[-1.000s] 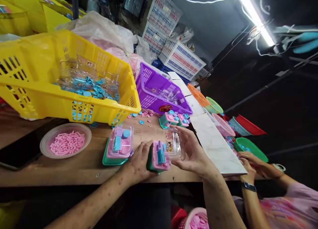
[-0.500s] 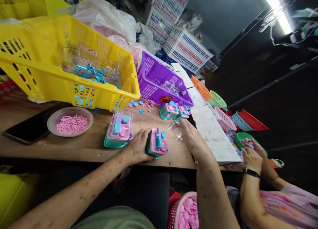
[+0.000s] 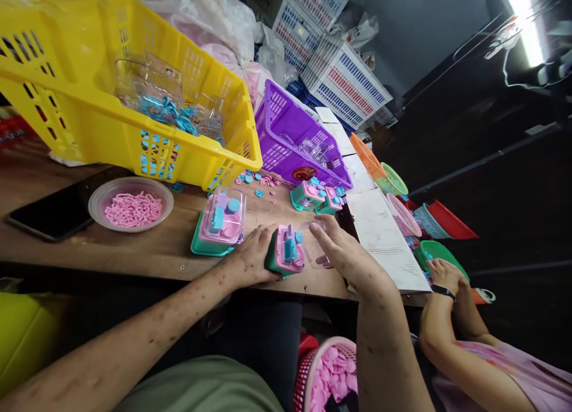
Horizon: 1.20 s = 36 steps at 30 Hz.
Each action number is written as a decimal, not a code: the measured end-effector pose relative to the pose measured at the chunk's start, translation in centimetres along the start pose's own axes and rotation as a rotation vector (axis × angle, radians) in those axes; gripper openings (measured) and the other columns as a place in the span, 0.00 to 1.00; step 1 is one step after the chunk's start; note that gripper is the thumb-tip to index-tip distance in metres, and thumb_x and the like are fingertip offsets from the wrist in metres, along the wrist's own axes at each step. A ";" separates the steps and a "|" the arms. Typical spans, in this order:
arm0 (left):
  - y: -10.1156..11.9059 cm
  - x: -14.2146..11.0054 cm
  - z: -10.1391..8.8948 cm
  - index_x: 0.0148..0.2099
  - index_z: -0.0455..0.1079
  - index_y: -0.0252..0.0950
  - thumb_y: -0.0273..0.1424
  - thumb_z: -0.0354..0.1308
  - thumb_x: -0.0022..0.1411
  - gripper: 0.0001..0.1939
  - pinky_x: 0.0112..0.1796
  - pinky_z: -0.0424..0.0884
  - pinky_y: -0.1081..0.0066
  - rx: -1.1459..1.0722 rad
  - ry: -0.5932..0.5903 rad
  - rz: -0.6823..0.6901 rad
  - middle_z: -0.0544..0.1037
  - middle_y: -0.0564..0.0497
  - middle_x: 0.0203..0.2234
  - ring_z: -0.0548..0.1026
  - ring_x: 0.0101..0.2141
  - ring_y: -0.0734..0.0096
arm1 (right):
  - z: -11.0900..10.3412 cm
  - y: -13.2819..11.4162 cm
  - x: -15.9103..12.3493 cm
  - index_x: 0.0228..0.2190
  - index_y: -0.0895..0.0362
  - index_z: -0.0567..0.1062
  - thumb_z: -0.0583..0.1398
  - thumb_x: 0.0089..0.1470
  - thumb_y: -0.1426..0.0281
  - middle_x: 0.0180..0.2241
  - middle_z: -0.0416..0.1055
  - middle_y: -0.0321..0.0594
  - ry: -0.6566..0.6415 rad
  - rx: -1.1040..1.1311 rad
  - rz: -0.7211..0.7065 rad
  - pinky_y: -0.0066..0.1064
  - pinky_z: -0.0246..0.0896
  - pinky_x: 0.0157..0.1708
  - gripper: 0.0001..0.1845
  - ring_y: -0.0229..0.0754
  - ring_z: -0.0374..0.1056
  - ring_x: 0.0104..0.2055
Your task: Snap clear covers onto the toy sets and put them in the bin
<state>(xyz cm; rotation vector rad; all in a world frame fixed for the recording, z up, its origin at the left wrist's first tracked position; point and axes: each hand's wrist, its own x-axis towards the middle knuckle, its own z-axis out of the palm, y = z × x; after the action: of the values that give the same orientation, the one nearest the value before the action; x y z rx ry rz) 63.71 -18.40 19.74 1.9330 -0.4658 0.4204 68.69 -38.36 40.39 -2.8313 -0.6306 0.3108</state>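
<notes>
My left hand [image 3: 252,257] is wrapped round a small toy playset box [image 3: 289,251] with a green base, a pink top and blue and pink pieces on it. The box rests near the table's front edge, tipped a little. Just right of it, my right hand [image 3: 337,242] grips a clear plastic cover [image 3: 313,254] between thumb and fingers; the cover is partly hidden by the hand. Left of my left hand stands a similar toy box [image 3: 221,221] with a clear cover over its top. Two more toy boxes [image 3: 308,194] stand farther back.
A yellow basket [image 3: 201,164] and a purple basket [image 3: 277,152] hold clear and blue parts. Left are a bowl [image 3: 96,206] of pink pieces and a phone [image 3: 53,212]. Loose bits [image 3: 259,194] lie behind. A pink basket [image 3: 306,364] stands below. A co-worker's hands [image 3: 447,275] are at right.
My right hand has come left and closer to the toy box, bringing the clear cover beside it. My left hand still holds the box. The whole view has shifted slightly.
</notes>
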 end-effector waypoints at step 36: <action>0.3 0.0 0.0 0.78 0.53 0.42 0.41 0.85 0.50 0.62 0.70 0.70 0.35 -0.039 0.001 -0.032 0.69 0.34 0.69 0.71 0.70 0.31 | 5.9 -0.4 0.0 0.64 0.52 0.71 0.65 0.70 0.46 0.59 0.77 0.54 0.321 0.125 -0.408 0.58 0.72 0.64 0.32 0.61 0.75 0.62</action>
<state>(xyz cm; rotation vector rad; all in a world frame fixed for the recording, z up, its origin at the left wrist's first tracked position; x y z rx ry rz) 63.56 -18.53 19.97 1.9005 -0.4388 0.3889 67.08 -37.01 34.82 -2.4765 -1.0425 -0.1667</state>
